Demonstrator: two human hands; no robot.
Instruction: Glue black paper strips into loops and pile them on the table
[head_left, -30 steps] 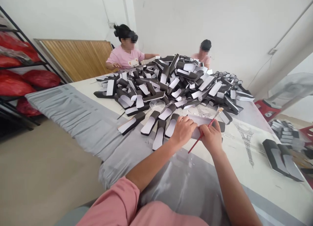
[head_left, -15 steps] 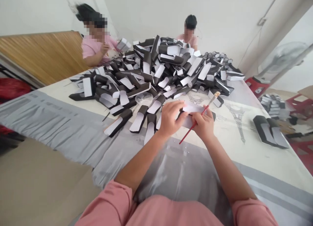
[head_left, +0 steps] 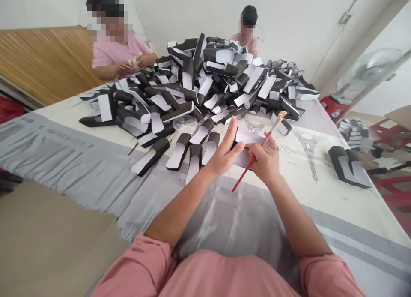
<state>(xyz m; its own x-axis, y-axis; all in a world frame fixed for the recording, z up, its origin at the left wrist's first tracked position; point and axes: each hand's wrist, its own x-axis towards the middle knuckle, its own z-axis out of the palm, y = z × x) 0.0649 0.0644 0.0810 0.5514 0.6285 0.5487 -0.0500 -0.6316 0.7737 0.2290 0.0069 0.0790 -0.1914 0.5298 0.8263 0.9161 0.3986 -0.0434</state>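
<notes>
My left hand [head_left: 226, 153] is shut on a black piece with a white paper face [head_left: 244, 137], its fingers raised along one side. My right hand [head_left: 265, 162] grips a red-handled brush [head_left: 246, 175] and presses on the same piece. The brush's bristle end [head_left: 281, 115] points away past the piece. Just left of my left hand lies a row of similar black-and-white pieces [head_left: 178, 156], and the nearest [head_left: 210, 148] sits beside my left thumb. Beyond them rises a large heap of these pieces [head_left: 205, 80].
A transparent plastic dish [head_left: 184, 124] sits at the heap's edge. A pair of pieces [head_left: 348, 166] lies on the printed table cover [head_left: 321, 190] to the right. Two co-workers [head_left: 115, 52] [head_left: 247, 31] sit beyond the heap. A fan [head_left: 372, 67] and stacked pieces [head_left: 351, 132] stand at the right.
My view has swung, shifting the table left and up in the picture. My left fingers now stand more upright on the piece. The left co-worker has lowered an item to both hands.
</notes>
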